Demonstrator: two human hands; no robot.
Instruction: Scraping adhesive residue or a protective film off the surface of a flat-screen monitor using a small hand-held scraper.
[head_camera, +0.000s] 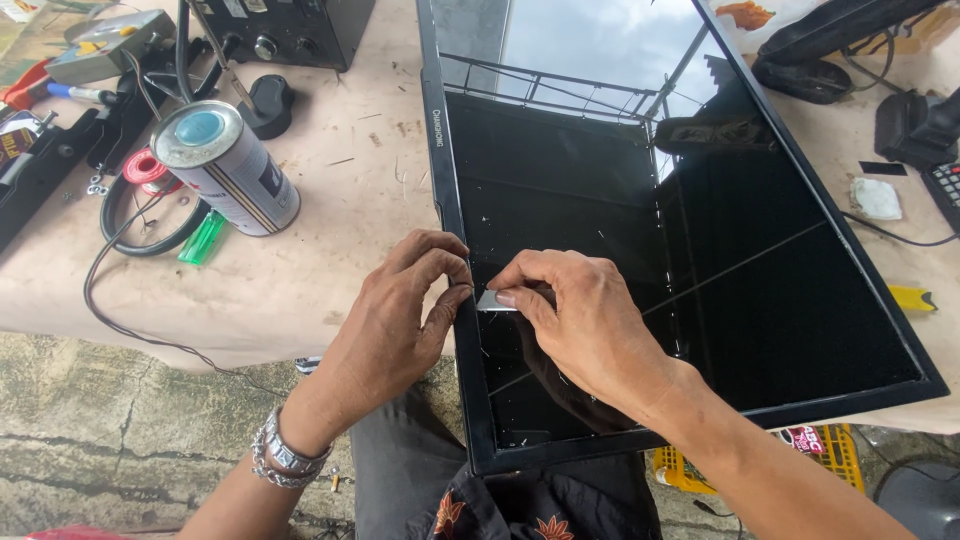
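A flat black screen panel (700, 250) lies face up on the workbench, its glass cracked with long lines across it. My right hand (580, 320) pinches a small flat metal blade (492, 301) and presses it at the panel's left bezel (452, 220). My left hand (400, 310) rests beside it, fingertips curled onto the same bezel edge just left of the blade. A metal watch band is on my left wrist.
A metal can (225, 165) lies on the beige table cover (300, 280) at the left, near a green lighter (203, 238), a red solder spool (146, 168), cables and a black box (290, 28). Black gear and a yellow tool (912, 298) sit at the right.
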